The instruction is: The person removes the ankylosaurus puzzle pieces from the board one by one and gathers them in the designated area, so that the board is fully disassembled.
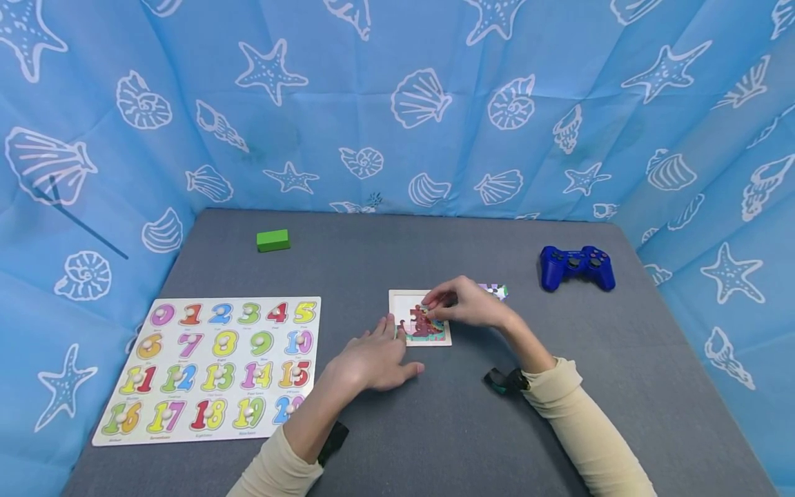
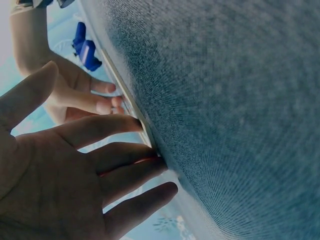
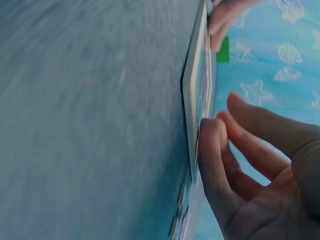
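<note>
At the desk's middle: left hand, right hand, puzzle tray.
The left fingers rest almost straight at the tray's edge; the right ones bend over puzzle pieces, pinching or not, I cannot tell.

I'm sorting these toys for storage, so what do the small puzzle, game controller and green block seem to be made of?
Puzzle: probably wood or fibreboard, matte, going by its pale edge. Game controller: most likely smooth plastic, from its moulded blue shell. Green block: perhaps painted wood or smooth plastic; its even colour leaves that open.
</note>
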{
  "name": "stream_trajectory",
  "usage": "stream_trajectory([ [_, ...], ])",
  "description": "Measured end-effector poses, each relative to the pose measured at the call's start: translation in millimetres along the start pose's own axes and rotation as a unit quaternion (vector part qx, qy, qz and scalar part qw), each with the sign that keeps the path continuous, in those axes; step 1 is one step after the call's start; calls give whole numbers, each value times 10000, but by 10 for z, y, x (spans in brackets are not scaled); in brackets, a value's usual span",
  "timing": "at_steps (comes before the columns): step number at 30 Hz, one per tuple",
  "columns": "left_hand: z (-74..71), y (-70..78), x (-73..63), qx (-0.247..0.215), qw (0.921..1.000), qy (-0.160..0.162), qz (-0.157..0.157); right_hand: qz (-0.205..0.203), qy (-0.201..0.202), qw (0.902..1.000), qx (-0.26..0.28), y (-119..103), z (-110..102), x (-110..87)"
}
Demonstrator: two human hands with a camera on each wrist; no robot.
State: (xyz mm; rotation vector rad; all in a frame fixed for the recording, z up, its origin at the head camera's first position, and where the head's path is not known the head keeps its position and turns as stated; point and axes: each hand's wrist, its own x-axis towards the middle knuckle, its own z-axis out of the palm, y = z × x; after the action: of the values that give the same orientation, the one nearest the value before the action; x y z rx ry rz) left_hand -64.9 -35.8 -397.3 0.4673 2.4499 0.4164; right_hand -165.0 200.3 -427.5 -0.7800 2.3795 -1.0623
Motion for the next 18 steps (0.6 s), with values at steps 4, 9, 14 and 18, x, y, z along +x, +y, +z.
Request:
stream_trajectory([
  [4, -3, -4, -3, -47, 10000, 4, -17, 53, 61, 9991, -424, -88, 74, 81],
  [9, 1, 3, -3, -42, 10000, 36, -50, 312, 225, 9953, -885, -169, 149, 148],
  [14, 8, 4, -1, -18, 10000, 36, -42, 522, 245, 9935, -981, -204, 173, 184],
  [18, 14, 5, 1, 9, 10000, 26, -44, 588, 175, 9936, -950, -203, 170, 201],
])
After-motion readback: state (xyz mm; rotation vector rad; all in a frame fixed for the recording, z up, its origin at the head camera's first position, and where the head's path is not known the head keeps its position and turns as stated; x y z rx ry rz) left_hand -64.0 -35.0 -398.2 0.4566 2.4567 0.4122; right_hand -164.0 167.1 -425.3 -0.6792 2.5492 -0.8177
